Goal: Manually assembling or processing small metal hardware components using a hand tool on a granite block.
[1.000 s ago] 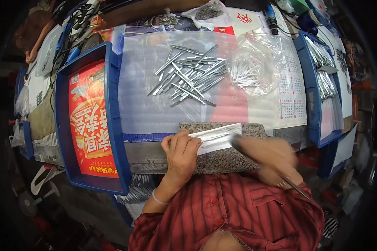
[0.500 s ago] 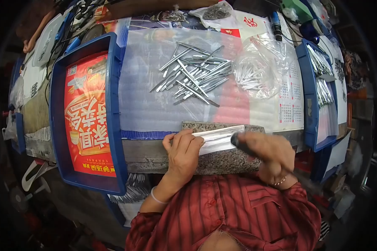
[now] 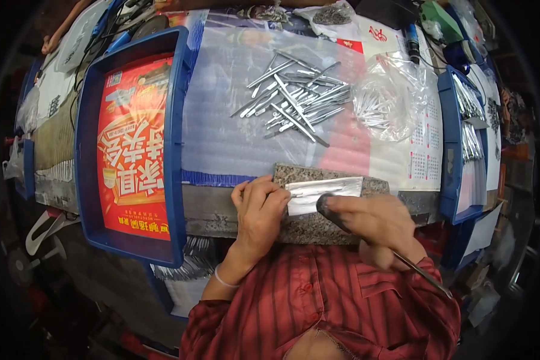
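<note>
A speckled stone block (image 3: 372,186) lies at the table's front edge, topped by a shiny silver-white plate (image 3: 348,185). At the plate's left end is my left hand (image 3: 259,210), fingers bent and pinched together. From its fingertips a thin metal piece (image 3: 309,193) seems to run across the plate; its held end is hidden. My right hand (image 3: 375,222) is wrapped round a dark-handled tool (image 3: 329,207), the handle's end over the plate's front edge. The tool's long thin shaft (image 3: 426,279) slants back toward my right sleeve. Beyond the block lies a loose pile of slim metal pieces (image 3: 300,96).
To the left stands a blue tray (image 3: 175,150) lined with a red printed sheet. A clear plastic bag (image 3: 396,90) of small metal pieces lies right of the pile. Another blue tray (image 3: 447,150) with bundled metal pieces sits far right. Below the left tray are more metal pieces (image 3: 198,258).
My right hand and the tool have shifted slightly left and nearer to me; the shaft now shows more clearly. My left hand stays at the plate's end. The view has shifted slightly.
</note>
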The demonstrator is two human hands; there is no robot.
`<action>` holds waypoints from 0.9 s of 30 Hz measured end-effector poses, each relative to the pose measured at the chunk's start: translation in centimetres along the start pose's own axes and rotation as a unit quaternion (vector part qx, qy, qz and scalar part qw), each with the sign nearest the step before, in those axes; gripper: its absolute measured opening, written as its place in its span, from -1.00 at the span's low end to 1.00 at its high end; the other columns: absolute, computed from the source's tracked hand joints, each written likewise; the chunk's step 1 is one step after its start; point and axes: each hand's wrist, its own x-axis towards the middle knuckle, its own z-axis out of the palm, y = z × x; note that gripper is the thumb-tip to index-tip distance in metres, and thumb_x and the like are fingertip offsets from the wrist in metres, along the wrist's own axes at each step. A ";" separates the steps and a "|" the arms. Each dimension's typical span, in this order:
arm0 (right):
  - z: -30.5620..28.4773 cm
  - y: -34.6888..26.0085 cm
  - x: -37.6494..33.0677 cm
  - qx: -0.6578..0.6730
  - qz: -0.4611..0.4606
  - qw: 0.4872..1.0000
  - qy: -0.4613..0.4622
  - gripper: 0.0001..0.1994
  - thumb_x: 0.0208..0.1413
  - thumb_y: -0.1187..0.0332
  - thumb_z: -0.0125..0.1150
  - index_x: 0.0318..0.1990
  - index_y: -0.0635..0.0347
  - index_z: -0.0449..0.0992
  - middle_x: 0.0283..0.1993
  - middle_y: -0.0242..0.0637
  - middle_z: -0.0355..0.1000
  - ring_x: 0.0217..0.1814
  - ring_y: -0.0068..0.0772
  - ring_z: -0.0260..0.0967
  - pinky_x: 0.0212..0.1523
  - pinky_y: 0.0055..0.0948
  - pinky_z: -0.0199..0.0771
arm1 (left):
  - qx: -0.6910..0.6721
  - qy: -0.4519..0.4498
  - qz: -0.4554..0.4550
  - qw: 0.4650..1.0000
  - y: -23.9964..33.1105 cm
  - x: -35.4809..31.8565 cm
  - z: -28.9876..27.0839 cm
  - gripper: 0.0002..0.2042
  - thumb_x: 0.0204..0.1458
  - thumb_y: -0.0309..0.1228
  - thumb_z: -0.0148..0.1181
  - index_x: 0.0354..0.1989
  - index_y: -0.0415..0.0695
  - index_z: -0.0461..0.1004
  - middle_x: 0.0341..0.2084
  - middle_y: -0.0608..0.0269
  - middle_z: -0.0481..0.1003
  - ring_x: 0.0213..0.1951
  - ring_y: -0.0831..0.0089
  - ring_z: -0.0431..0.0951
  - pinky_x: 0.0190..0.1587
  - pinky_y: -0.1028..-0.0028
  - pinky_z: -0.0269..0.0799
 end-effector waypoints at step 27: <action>0.7 -1.1 0.9 -0.045 0.138 0.985 -0.093 -0.46 0.40 0.00 -0.26 -0.17 0.34 0.50 -0.16 -0.03 0.56 -0.53 -0.36 0.51 -0.46 -0.42 0.53 | 0.015 -0.005 0.023 1.000 0.0 0.4 0.1 -0.79 -0.11 -0.59 0.30 -0.28 -0.10 0.49 -0.31 0.23 0.44 -0.07 0.19 0.53 0.03 0.17 0.21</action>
